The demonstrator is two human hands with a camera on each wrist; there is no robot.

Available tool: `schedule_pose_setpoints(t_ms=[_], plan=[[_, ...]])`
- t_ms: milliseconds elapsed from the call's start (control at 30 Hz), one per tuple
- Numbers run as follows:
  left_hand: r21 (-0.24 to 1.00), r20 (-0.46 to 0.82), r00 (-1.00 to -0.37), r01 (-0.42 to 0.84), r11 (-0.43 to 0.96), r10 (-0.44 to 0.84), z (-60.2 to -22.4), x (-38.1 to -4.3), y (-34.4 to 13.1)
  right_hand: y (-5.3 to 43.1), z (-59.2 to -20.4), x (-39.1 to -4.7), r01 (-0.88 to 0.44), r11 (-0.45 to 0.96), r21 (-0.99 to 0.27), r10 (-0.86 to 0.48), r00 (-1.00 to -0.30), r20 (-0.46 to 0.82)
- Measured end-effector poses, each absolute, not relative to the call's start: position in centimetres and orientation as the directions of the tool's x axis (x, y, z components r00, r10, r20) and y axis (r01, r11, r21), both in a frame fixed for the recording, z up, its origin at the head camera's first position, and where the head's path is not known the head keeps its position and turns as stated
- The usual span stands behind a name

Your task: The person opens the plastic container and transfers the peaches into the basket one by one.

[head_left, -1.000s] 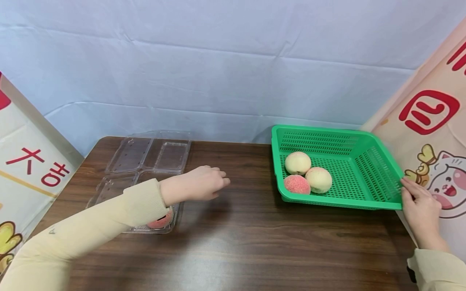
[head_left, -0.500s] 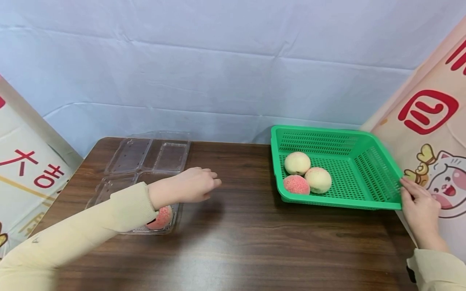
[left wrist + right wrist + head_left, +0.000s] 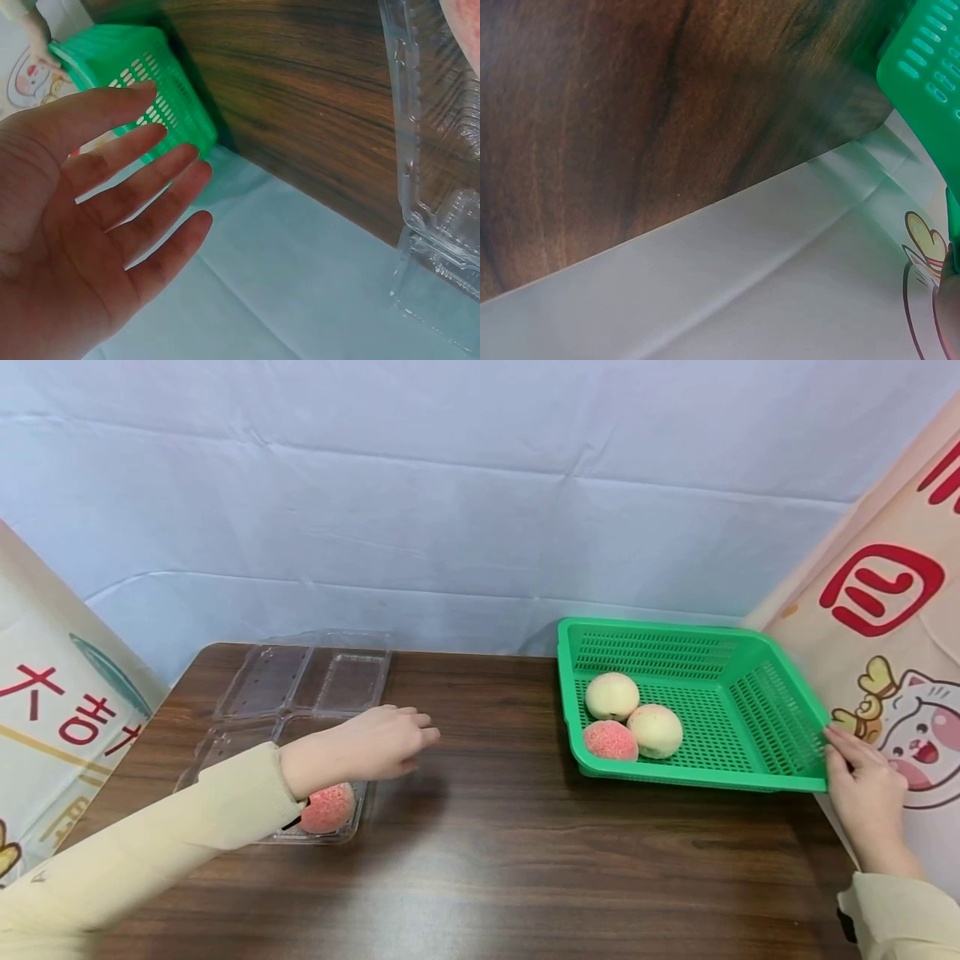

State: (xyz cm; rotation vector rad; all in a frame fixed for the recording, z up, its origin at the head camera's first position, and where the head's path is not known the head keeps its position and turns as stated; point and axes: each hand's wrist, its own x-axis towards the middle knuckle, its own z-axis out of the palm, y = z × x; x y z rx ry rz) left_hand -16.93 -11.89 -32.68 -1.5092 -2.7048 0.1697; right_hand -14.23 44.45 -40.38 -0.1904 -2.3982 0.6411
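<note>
My left hand hovers over the table beside the clear plastic clamshell box, its fingers spread and relaxed with nothing in them, as the left wrist view shows. The clamshell box lies open at the left. Below my left wrist a pinkish-red peach sits in its near right compartment; my sleeve covers part of the box. My right hand grips the right rim of the green basket. Inside the basket, at its left end, are two pale peaches and one pinkish-red peach.
The dark wooden table ends at the back against a pale blue cloth. Printed banners flank it, one at the left and one at the right, close to the basket.
My left hand has drawn back to the left, away from the basket and over the box, uncovering more of the peach there. My right hand stays on the basket rim.
</note>
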Motion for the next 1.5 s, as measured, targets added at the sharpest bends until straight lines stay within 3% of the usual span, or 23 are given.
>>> schedule_pose_setpoints(t_ms=[1133, 1500], plan=[[-0.06, 0.031, -0.588, 0.806, 0.589, 0.808, -33.6, -15.6, -16.5, 44.4, -40.3, -14.2, -0.03, 0.879, -0.477, 0.277, -0.781, 0.56], [-0.028, -0.021, -0.654, 0.757, 0.653, 0.756, -33.7, -15.5, -18.1, 44.4, -40.3, -14.3, 0.011, 0.872, -0.489, 0.303, -0.796, 0.523]])
